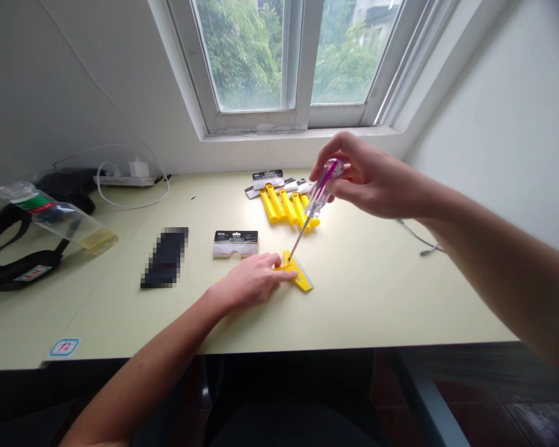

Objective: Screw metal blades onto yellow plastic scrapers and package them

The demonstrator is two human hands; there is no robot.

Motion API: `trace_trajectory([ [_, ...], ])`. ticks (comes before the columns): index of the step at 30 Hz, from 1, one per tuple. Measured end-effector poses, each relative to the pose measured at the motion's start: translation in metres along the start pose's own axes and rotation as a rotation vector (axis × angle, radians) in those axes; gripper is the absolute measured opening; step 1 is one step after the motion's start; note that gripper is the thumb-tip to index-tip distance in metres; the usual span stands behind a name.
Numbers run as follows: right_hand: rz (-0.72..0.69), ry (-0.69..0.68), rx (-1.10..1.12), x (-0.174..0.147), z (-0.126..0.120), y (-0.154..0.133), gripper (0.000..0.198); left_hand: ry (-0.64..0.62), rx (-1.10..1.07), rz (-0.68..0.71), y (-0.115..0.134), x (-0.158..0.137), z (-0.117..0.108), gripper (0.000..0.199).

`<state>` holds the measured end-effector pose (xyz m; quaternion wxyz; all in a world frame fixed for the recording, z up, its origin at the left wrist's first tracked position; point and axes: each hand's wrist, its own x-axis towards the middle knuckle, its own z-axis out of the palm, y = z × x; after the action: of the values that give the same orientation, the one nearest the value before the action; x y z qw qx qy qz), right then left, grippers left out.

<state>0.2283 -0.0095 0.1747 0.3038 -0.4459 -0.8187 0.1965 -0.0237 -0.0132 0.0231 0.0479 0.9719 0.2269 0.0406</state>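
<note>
A yellow scraper [302, 279] with a wide head and a thin grey blade edge lies on the table. My left hand [254, 276] presses it down, fingers over the part where handle and head meet; most of the handle is hidden beneath that hand. In my right hand [349, 174] is a screwdriver [323, 186] with a clear and purple handle, gripped from above and tilted. Its metal tip meets the scraper head near a screw, close to my left fingertips.
Several yellow scraper handles [284, 208] with black-and-white cards lie behind. A loose packaging card [235, 244] and a dark pixelated flat object [165, 257] are left of my hands. Farther left are a plastic bottle [69, 217], black straps [23, 261] and a power strip [125, 180]. A cable [422, 239] lies right.
</note>
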Motion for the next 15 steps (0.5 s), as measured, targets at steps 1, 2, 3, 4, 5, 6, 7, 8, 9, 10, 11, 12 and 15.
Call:
trace_trajectory([
  [1,-0.014,0.017,0.037,-0.003,-0.001,0.001,0.022,0.001,0.001,0.000,0.000,0.000,0.000,0.043],
  [2,-0.028,0.036,0.074,-0.005,-0.003,0.002,0.019,0.002,0.002,-0.001,-0.001,0.000,0.001,0.042],
  [3,-0.040,0.066,0.103,-0.009,-0.005,0.003,0.018,0.004,0.001,-0.004,-0.001,0.000,0.001,0.042],
  [4,-0.048,0.108,0.120,-0.012,-0.007,0.003,0.017,0.005,-0.002,-0.006,-0.002,-0.001,0.002,0.042],
  [5,-0.052,0.156,0.124,-0.016,-0.009,0.004,0.016,0.006,-0.006,-0.011,-0.003,-0.001,0.003,0.042],
  [6,-0.056,0.203,0.118,-0.020,-0.010,0.004,0.015,0.009,-0.010,-0.018,-0.003,-0.001,0.004,0.042],
  [7,-0.057,0.241,0.104,-0.024,-0.012,0.005,0.015,0.012,-0.014,-0.028,-0.004,-0.001,0.005,0.042],
  [8,-0.056,0.265,0.087,-0.028,-0.013,0.006,0.015,0.014,-0.018,-0.037,-0.005,-0.001,0.006,0.043],
  [9,-0.051,0.271,0.073,-0.033,-0.013,0.008,0.015,0.016,-0.021,-0.047,-0.006,-0.002,0.007,0.043],
  [10,-0.043,0.265,0.062,-0.036,-0.012,0.010,0.016,0.017,-0.022,-0.056,-0.007,-0.002,0.007,0.043],
  [11,-0.033,0.252,0.050,-0.040,-0.011,0.012,0.017,0.016,-0.023,-0.062,-0.007,-0.002,0.008,0.043],
  [12,-0.019,0.238,0.037,-0.043,-0.009,0.015,0.018,0.014,-0.022,-0.066,-0.008,-0.003,0.008,0.042],
  [15,0.013,0.210,0.022,-0.048,-0.002,0.021,0.020,0.004,-0.014,-0.075,-0.007,-0.003,0.007,0.042],
])
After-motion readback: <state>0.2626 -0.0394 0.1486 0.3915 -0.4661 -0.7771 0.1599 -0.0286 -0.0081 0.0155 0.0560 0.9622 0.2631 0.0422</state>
